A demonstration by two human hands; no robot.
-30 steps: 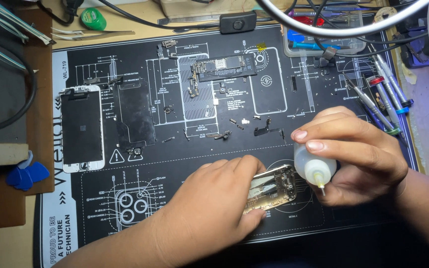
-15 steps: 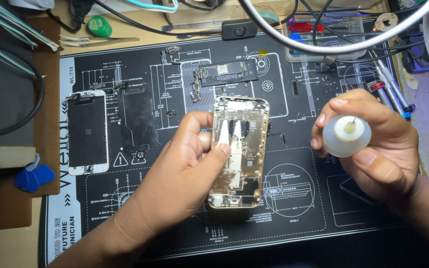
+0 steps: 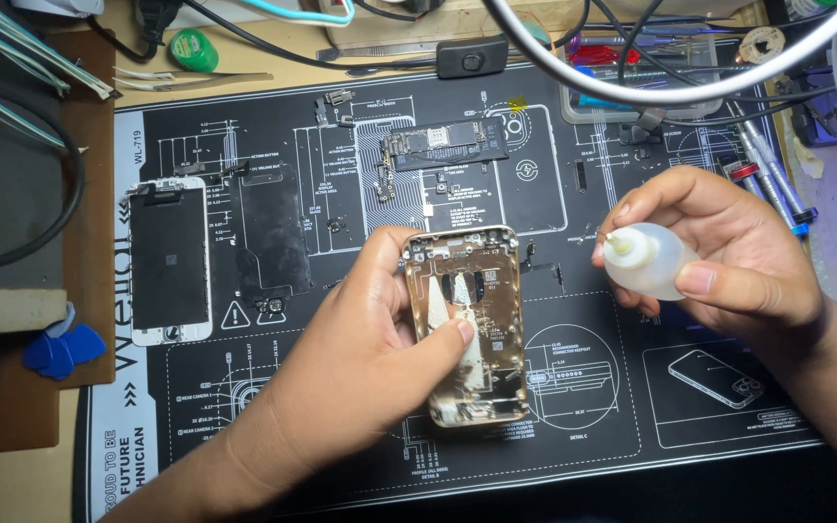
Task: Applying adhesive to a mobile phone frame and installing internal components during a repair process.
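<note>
Black mat (image 3: 273, 446): phone housing (image 3: 467, 329), probably solvent bottle (image 3: 646, 260).

Both arms are bare as far as the frame goes, no sleeves, gloves, rings or watch on show. Left hand (image 3: 360, 358) and right hand (image 3: 738, 252) have short, plain nails, nothing painted.

mat (image 3: 273, 116): black with white diagrams, under the fingers
screen (image 3: 169, 260): white-framed, well left of the fingers
board (image 3: 448, 143): dark, beyond the fingers
picks (image 3: 60, 347): blue, far left
tweezers (image 3: 196, 79): beyond the mat
pens (image 3: 772, 174): right, beyond the fingers
</note>
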